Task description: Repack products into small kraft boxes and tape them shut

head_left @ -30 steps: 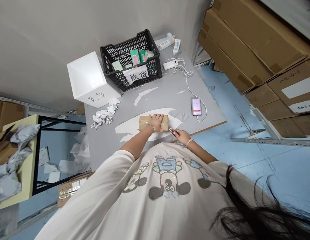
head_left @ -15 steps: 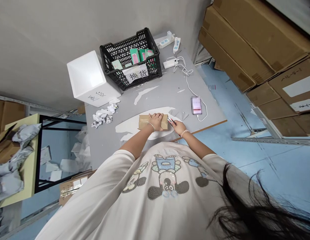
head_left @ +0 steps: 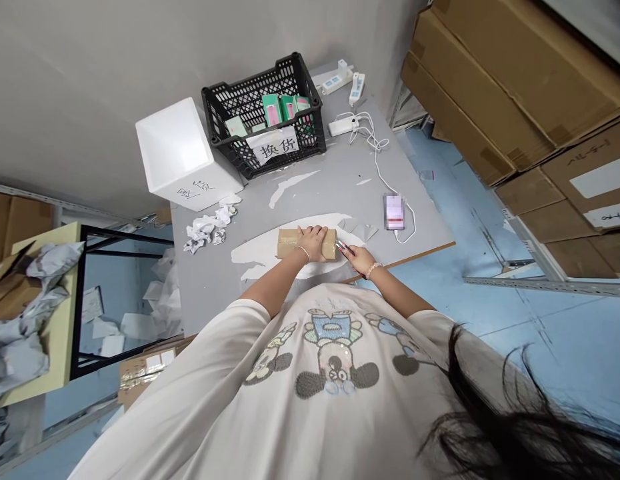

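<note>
A small brown cardboard box [head_left: 287, 244] with clear tape lies on the grey table in front of me. My left hand [head_left: 313, 243] grips it from above near its right half, fingers spread across the top and bent at the far edge. At the box's right end, my right hand [head_left: 360, 259] is closed around a slim utility knife [head_left: 344, 247] with a dark handle and a silvery front. The knife's tip points at that end of the box; whether it touches the cardboard I cannot tell. A pale worn patch [head_left: 255, 252] of tabletop surrounds the box.
A black crate [head_left: 263, 150] with green and pink boxes stands behind, beside a white bin [head_left: 177, 157]. Crumpled paper [head_left: 205, 230] lies left. A phone [head_left: 394, 212] on a cable and power strips [head_left: 343, 125] are at right. Large cartons [head_left: 490, 87] are stacked beyond the table.
My right hand and the knife have shifted slightly right and toward me. My left hand stays on the box, and the view has tilted a little.
</note>
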`<action>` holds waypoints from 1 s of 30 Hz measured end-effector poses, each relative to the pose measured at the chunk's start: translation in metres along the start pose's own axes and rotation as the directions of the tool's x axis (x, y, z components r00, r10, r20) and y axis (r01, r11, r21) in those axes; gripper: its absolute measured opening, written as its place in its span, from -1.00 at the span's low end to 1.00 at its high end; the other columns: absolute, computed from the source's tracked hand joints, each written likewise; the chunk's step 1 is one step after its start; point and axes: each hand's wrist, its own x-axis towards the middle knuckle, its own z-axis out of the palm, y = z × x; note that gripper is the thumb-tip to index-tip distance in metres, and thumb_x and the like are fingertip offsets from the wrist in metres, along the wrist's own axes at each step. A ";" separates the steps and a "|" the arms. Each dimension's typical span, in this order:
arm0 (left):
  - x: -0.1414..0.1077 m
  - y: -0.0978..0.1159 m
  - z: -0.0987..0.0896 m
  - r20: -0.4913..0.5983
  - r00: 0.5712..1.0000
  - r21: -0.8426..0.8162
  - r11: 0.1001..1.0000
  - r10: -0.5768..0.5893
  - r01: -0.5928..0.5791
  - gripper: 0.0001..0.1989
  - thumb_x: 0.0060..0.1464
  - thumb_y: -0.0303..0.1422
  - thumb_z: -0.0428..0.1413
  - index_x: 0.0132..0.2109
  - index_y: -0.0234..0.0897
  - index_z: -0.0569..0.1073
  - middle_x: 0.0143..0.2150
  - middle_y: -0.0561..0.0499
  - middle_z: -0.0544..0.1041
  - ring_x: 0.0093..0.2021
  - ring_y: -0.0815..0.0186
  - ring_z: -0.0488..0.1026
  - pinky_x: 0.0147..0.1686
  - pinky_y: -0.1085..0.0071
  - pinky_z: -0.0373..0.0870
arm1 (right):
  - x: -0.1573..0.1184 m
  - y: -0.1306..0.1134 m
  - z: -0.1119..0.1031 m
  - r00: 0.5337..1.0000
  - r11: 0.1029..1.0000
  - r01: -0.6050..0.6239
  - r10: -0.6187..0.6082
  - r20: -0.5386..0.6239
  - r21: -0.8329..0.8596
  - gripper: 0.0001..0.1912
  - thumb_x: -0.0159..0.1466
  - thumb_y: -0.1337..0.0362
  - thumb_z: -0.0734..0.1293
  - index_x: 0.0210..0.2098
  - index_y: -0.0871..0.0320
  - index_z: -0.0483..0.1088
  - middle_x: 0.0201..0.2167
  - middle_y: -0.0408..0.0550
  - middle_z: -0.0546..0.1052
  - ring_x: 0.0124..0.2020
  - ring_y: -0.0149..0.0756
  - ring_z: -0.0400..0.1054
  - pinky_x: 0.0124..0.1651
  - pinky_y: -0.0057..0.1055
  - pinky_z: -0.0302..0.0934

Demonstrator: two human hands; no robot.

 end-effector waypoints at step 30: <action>-0.088 -0.052 0.063 -0.322 0.853 -0.226 0.908 -0.412 0.353 -0.45 0.25 -0.17 -0.02 0.36 0.03 0.15 0.41 -0.12 0.10 0.42 -0.04 -0.05 0.29 -0.13 -0.03 | 0.025 -0.155 0.022 0.945 0.788 0.320 -0.302 0.124 -0.526 -0.63 0.38 0.10 0.19 0.07 0.15 0.37 -0.17 0.11 0.58 -0.16 -0.12 0.45 -0.19 -0.39 0.18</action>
